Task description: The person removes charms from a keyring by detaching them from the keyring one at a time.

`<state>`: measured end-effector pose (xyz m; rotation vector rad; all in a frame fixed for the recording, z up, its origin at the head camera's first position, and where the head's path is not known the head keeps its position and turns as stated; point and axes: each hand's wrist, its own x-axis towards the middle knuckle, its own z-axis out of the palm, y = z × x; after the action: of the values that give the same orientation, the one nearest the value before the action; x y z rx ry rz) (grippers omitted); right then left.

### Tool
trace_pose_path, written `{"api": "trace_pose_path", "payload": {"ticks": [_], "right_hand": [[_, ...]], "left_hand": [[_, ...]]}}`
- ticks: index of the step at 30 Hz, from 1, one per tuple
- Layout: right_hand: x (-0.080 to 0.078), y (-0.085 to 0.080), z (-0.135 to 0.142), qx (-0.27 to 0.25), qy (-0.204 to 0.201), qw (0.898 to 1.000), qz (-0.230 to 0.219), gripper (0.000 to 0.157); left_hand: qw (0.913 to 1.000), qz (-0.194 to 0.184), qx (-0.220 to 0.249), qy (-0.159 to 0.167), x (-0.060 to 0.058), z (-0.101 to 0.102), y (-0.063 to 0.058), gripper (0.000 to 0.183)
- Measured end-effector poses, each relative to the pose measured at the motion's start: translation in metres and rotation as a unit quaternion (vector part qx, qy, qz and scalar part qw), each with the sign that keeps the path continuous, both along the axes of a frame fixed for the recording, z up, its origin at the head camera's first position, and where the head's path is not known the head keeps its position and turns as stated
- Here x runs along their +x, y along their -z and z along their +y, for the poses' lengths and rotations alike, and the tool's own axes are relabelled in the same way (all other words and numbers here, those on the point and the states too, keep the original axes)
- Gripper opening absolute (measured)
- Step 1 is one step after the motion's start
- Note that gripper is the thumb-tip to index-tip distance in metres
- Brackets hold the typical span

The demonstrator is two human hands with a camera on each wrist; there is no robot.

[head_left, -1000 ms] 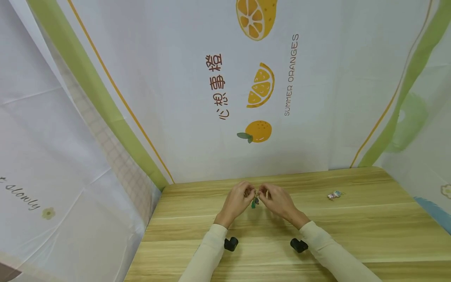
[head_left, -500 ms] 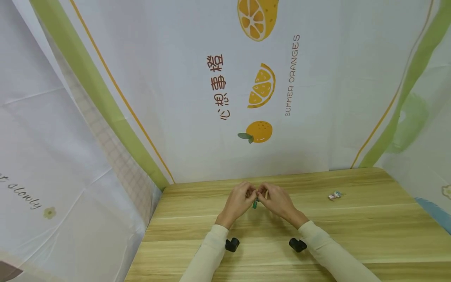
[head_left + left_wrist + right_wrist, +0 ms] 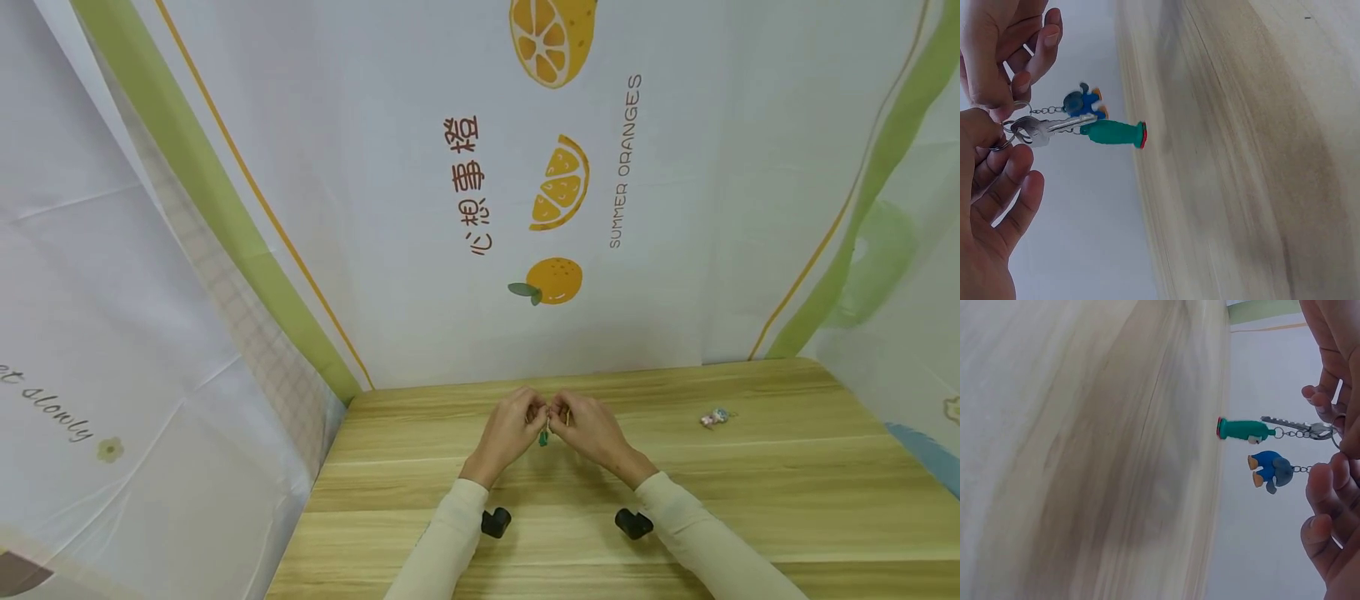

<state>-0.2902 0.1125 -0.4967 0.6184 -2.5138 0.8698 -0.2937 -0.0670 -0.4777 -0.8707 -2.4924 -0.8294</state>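
Thumb and fingers of my left hand (image 3: 512,429) pinch a metal key ring (image 3: 1002,145). From it hang a silver key (image 3: 1288,422) and a green charm (image 3: 1113,132) with a red base. Close against it, my right hand (image 3: 591,429) pinches the ring of a second keychain, a figure (image 3: 1267,469) with a grey head, blue body and orange feet on a short chain. Both charms dangle above the table, beneath the fingertips. Fingers partly hide where the two rings meet.
A small pink, white and blue charm (image 3: 714,418) lies on the wood-grain table (image 3: 750,500) to the right. A white printed cloth (image 3: 405,317) stands behind the table's far edge, with more cloth at both sides. Black wrist mounts (image 3: 633,523) sit at each sleeve.
Both hands stay nearly in place, fingertips shifting slightly at the rings. The dangling charms have turned a little. The head view has drifted slightly.
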Motion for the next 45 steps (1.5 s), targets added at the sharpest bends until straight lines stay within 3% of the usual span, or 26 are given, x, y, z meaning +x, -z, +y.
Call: {"api": "trace_pose_path", "payload": {"ticks": [15, 31, 45], "right_hand": [[0.0015, 0.0006, 0.0003, -0.007, -0.007, 1.000, 0.005, 0.007], [-0.0001, -0.0005, 0.0002, -0.004, 0.003, 1.000, -0.020, 0.005], [-0.0012, 0.0020, 0.0000, 0.004, 0.005, 1.000, 0.013, 0.007]], "left_hand": [[0.9998, -0.007, 0.005, -0.018, -0.0007, -0.0028, 0.0028, 0.006], [0.9999, -0.006, 0.014, -0.002, -0.0007, -0.0014, 0.0009, 0.008], [0.9997, -0.012, 0.016, 0.012, -0.0005, 0.0006, 0.0005, 0.006]]}}
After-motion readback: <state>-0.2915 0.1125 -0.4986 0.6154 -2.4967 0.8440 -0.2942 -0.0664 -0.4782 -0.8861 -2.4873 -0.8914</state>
